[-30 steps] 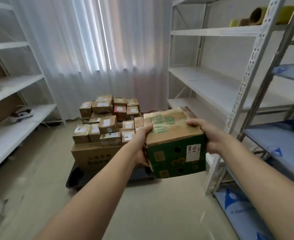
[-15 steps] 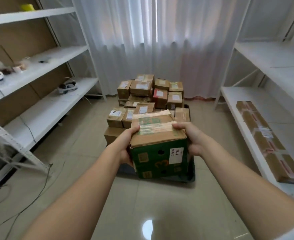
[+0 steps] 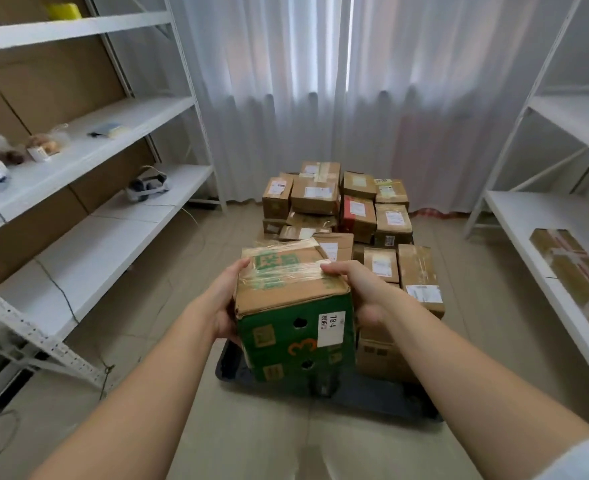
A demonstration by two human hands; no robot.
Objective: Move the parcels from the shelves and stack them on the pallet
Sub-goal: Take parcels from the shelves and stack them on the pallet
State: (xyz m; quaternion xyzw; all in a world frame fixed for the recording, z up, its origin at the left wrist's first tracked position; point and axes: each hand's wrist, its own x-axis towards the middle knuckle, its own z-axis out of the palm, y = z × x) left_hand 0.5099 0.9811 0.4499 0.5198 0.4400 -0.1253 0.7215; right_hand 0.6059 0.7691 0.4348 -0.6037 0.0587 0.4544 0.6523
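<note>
Holding a green box [image 3: 293, 317] up in the air, left hand [image 3: 225, 306] and right hand [image 3: 362, 292] squeezing its sides. Right over the near edge of the pallet [image 3: 372, 393], in front of the stacked parcels [image 3: 338, 209].

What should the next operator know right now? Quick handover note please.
Left hand: grip on the left side of the green cardboard parcel with the taped brown top.
Right hand: grip on its right side; parcel is in the air, above the near edge of the dark pallet.
Done: many brown cardboard parcels are stacked on the pallet.
Left: set this one on the stack, then fetch the long brown taped parcel on the white shelf at the right.
</note>
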